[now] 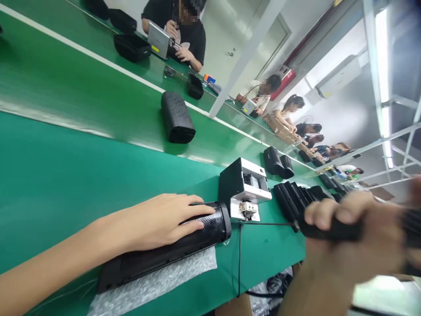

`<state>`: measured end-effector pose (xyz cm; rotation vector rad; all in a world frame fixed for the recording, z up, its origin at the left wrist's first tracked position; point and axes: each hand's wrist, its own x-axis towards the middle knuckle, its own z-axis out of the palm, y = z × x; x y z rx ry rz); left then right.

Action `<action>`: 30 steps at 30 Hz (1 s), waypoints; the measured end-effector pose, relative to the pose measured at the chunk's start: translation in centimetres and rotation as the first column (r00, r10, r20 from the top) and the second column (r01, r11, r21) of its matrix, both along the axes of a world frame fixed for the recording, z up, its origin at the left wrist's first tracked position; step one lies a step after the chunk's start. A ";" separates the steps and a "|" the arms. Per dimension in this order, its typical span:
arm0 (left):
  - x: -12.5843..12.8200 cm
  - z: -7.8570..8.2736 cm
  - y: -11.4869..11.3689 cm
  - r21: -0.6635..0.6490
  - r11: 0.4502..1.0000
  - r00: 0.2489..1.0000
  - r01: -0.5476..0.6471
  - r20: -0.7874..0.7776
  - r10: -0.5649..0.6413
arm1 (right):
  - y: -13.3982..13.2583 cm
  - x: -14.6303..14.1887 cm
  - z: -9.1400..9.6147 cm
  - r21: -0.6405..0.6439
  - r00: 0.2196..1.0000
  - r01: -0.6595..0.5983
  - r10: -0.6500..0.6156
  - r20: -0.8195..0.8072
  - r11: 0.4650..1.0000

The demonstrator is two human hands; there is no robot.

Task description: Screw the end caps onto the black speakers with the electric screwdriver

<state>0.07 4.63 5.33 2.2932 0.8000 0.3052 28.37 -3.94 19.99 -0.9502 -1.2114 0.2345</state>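
My left hand (164, 219) lies flat on a long black speaker (171, 248) with a perforated grille, which rests on a sheet of bubble wrap (158, 281) on the green bench. Close to the camera and blurred, my right hand (355, 237) grips a black tool handle (332, 230); a thin black cable (239, 259) runs from it over the bench edge. Just beyond the speaker's end stands a small black-and-white box device (245, 186).
A row of black parts (296, 197) lies right of the device. More black speakers (176, 117) sit on the green conveyor belt (82, 87). Several other people work along the far side of the line. Bags lie below the bench edge (272, 285).
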 end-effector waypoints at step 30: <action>0.1 -1.1 0.2 -0.024 1.000 1.000 -0.001 -0.031 0.000 | 1.0 0.6 -3.1 -0.227 0.977 -0.183 0.153 -0.146 0.956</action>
